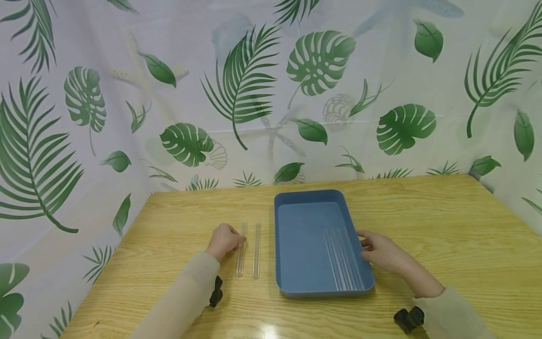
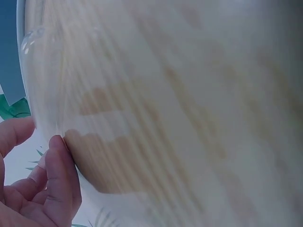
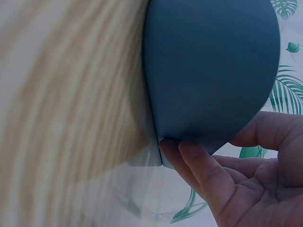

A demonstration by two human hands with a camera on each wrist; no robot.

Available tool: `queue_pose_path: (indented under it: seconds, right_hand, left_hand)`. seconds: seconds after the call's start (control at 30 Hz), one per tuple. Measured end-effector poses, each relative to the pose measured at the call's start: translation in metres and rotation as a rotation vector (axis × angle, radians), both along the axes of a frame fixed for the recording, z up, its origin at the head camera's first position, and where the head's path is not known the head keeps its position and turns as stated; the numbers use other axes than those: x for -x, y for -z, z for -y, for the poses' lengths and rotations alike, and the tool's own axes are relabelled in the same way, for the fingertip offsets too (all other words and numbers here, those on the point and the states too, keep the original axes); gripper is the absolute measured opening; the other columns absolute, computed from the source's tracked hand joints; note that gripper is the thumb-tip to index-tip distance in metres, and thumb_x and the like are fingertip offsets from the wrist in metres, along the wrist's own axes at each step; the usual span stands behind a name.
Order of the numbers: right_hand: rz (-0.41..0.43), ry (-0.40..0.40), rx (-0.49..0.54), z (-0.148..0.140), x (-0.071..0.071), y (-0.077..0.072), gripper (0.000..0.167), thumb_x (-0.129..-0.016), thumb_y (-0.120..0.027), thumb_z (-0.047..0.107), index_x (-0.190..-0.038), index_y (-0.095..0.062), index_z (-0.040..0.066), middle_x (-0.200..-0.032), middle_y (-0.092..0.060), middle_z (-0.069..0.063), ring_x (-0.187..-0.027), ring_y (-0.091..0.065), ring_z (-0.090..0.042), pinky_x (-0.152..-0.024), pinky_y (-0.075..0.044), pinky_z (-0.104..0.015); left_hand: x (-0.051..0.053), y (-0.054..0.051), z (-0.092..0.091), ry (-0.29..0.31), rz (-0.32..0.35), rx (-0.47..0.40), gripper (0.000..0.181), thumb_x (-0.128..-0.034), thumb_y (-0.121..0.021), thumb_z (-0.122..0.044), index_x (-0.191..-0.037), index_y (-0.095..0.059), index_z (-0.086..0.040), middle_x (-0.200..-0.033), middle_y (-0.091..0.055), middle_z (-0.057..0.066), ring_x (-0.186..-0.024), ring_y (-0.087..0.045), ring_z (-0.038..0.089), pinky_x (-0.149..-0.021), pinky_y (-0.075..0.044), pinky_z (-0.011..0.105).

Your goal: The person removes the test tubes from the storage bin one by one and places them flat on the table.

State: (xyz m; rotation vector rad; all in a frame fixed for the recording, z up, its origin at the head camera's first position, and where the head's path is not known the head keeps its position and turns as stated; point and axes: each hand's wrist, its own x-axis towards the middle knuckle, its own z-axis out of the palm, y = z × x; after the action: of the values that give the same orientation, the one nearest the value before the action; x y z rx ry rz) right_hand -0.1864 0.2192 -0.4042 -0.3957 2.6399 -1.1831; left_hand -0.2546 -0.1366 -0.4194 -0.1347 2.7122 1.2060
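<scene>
Two clear tubes lie side by side on the table, left of the blue tray (image 1: 296, 245). My left hand (image 1: 225, 241) pinches the outer tube (image 1: 240, 263) between thumb and fingertips; the inner tube (image 1: 256, 254) is untouched. The left wrist view shows the fingers of that hand (image 2: 42, 175) at the side of a clear tube (image 2: 35, 71). Several clear tubes (image 1: 345, 263) lie lengthwise along the tray's right side. My right hand (image 1: 387, 254) grips the tray's right wall, and in the right wrist view this hand (image 3: 241, 170) has thumb and fingers against the tray (image 3: 213, 71).
The wooden table (image 1: 444, 226) extends on both sides of the tray. Behind it and along the left hangs a white cloth (image 1: 262, 155) with green leaf prints. A dark wrist device (image 1: 216, 292) sits at the left sleeve, another (image 1: 409, 319) at the right.
</scene>
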Motion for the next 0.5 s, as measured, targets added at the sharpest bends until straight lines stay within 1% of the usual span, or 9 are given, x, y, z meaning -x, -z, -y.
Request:
queue_pose_path:
  seconds: [0.33,0.5]
  right_hand:
    - [-0.004,0.008,-0.003,0.0003,0.0,0.0011,0.052,-0.081,-0.048,-0.004,-0.126,-0.027,-0.02,-0.113,-0.046,-0.036,-0.101,-0.047,-0.044,-0.069,-0.047,-0.04]
    - [-0.007,0.004,-0.006,0.0,0.0004,0.0012,0.052,-0.081,-0.048,-0.004,-0.126,-0.027,-0.02,-0.113,-0.046,-0.036,-0.101,-0.047,-0.044,-0.07,-0.047,-0.04]
  left_hand:
    - [-0.0019,-0.0027,0.0017,0.0,0.013,-0.005,0.022,-0.0784,-0.065,-0.011,-0.061,-0.057,-0.001,-0.048,-0.051,0.004,-0.041,-0.04,0.012,-0.046,-0.039,0.025]
    - [-0.0019,-0.0019,0.0023,0.009,0.009,-0.018,0.025,-0.0787,-0.064,-0.011,-0.057,-0.055,-0.002,-0.046,-0.048,0.004,-0.04,-0.037,0.012,-0.045,-0.037,0.025]
